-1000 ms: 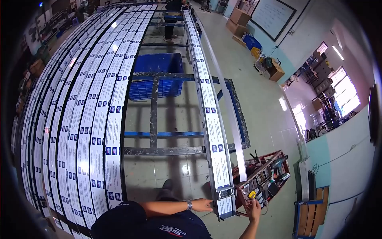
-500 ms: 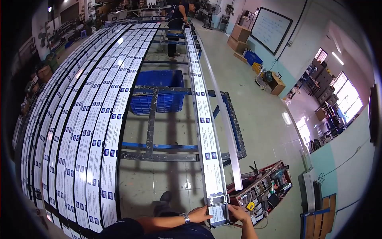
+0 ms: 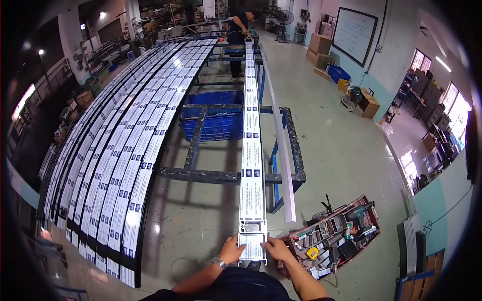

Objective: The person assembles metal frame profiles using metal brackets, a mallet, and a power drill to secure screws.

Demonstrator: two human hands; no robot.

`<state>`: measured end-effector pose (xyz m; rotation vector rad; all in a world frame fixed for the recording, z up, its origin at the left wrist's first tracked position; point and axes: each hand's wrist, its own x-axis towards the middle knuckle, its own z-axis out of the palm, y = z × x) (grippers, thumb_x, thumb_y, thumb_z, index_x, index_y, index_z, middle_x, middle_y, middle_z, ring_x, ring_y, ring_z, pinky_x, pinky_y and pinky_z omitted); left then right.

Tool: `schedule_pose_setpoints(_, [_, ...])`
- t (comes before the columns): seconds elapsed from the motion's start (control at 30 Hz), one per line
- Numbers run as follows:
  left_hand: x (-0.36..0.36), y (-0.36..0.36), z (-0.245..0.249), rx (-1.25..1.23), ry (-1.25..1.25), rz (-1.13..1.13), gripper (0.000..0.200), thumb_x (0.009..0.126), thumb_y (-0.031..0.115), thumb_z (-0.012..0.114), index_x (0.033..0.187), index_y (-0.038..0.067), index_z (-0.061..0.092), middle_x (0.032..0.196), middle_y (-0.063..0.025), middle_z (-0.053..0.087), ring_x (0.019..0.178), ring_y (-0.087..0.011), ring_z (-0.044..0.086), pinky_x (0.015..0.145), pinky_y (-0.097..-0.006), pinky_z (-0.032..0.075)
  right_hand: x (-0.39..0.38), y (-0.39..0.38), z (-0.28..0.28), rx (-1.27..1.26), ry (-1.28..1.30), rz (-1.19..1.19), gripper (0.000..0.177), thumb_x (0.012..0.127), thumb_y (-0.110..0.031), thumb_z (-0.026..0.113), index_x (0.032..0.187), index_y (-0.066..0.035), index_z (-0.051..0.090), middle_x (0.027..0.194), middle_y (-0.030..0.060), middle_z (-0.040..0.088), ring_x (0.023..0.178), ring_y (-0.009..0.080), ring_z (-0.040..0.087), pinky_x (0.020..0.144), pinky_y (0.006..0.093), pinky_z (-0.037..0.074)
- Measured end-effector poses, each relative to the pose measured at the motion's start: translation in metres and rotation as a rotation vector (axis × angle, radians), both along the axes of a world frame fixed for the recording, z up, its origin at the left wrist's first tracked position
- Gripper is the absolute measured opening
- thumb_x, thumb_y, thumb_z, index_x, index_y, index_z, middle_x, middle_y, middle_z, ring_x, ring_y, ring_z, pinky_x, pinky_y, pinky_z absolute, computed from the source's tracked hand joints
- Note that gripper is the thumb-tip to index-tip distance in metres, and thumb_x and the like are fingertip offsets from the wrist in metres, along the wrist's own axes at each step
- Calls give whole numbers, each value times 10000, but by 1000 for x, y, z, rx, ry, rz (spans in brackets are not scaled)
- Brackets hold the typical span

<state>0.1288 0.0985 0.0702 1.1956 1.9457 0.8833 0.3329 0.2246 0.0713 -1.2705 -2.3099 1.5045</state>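
Since the last look our right hand point(image 3: 277, 249) has left the tool tray point(image 3: 346, 242) and joined our left hand point(image 3: 232, 249) on the film-wrapped aluminium profile point(image 3: 252, 150). Both hands now clasp its near end, one on each flank. The profile lies lengthwise across the steel rack point(image 3: 221, 175), its near end overhanging the rack toward us and its far end beyond the rack, by a co-worker point(image 3: 240, 25). We judge it light and stiff, but long enough to sag, with slick film. Best gripped by the side edges, both ends supported.
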Motion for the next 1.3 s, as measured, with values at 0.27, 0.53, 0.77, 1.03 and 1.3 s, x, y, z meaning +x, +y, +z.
schedule_pose_setpoints(0.27, [-2,2,-45,-18,59,19,327,936,211,552,1189,12,612,1126,-282,634,1099,-446,581,969,-496,469,-3,11,-25,-185,126,-28,386,945,-229,649,1239,20,661,1040,145,741,939,198,670,863,344,513])
schedule_pose_setpoints(0.53, [-4,-3,-43,-30,-3,62,310,929,221,545,1061,-34,662,1101,-279,648,1031,-459,596,933,-497,475,-7,5,11,-131,42,-6,426,947,-273,632,1262,13,647,1068,170,742,993,237,691,911,354,508])
schedule_pose_setpoints(0.77, [-15,-8,-53,24,-232,58,276,924,138,545,1074,-56,671,957,-119,720,830,-169,641,743,-351,512,-12,-8,-42,-36,185,-138,551,903,-386,692,1345,-67,609,1060,189,734,960,296,719,858,391,549])
schedule_pose_setpoints(1.03, [-18,-10,-48,53,-156,80,259,952,99,523,1127,-73,607,1024,-166,671,898,-241,624,835,-378,483,50,-27,-31,-332,383,-287,635,941,-476,680,1364,-14,577,1154,169,711,1081,230,686,944,345,529])
schedule_pose_setpoints(1.3, [-5,-10,-23,-1,-225,113,293,956,104,514,1181,-66,597,1072,-173,674,944,-248,637,865,-368,495,197,-107,-67,-269,-109,-447,758,881,-608,674,1338,-8,603,1103,176,721,1017,253,698,908,347,533])
